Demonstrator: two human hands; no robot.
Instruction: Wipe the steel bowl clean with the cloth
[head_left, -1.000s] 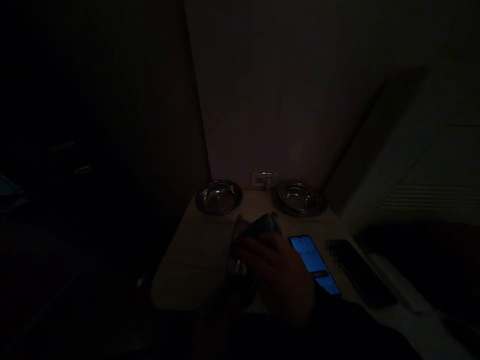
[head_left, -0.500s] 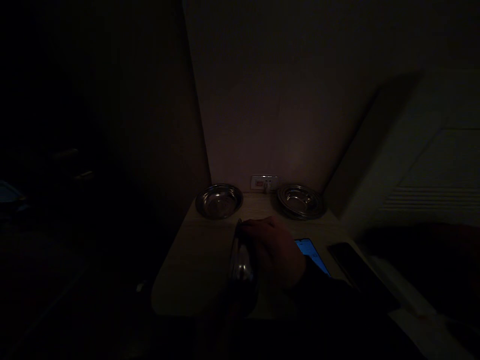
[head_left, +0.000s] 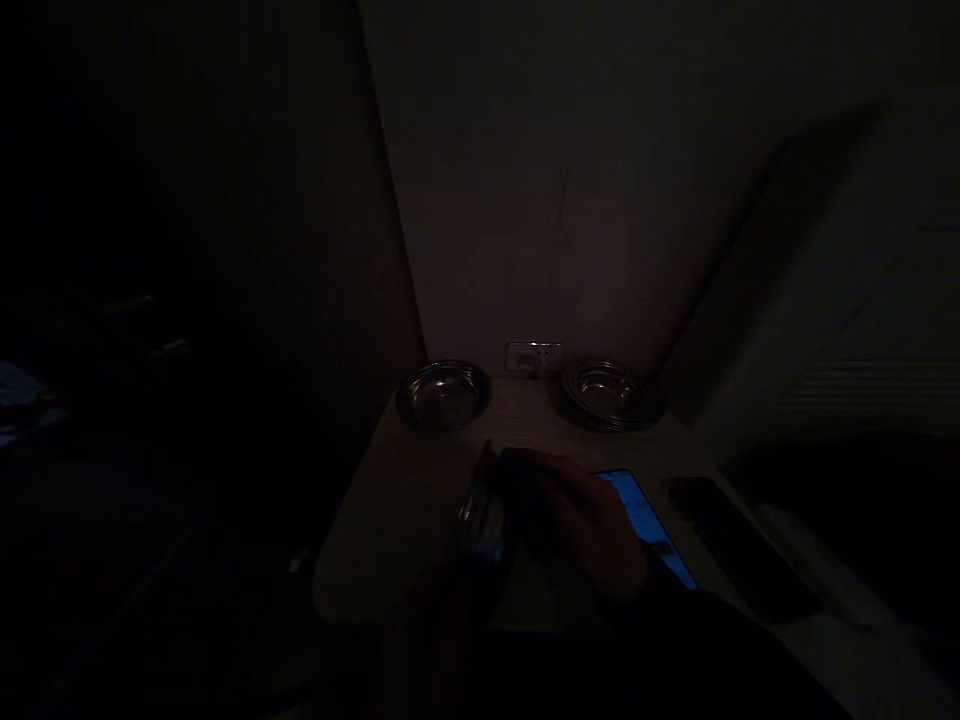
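Observation:
A shiny metal bowl (head_left: 480,520) is held up on edge over the front of the small table, its side turned to me. At its lower end, my left hand (head_left: 442,615) grips it, mostly lost in the dark. My right hand (head_left: 592,525) is closed by the bowl's right face, around a dark bunched thing (head_left: 519,485) that looks like cloth. The fingertips are hidden. Behind my right wrist lies a phone (head_left: 637,510) with a lit blue screen.
Another metal bowl (head_left: 444,396) stands at the table's back left. A stack of metal bowls (head_left: 613,395) is at the back right. Between them a wall socket (head_left: 534,356) holds a plug. A dark flat object (head_left: 750,550) lies along the right edge of the wooden table (head_left: 390,500).
My right hand has drawn back from the bowl's top rim, down and to the right, and the dark cloth now shows at its fingers. The bowl leans more. The view has shifted slightly.

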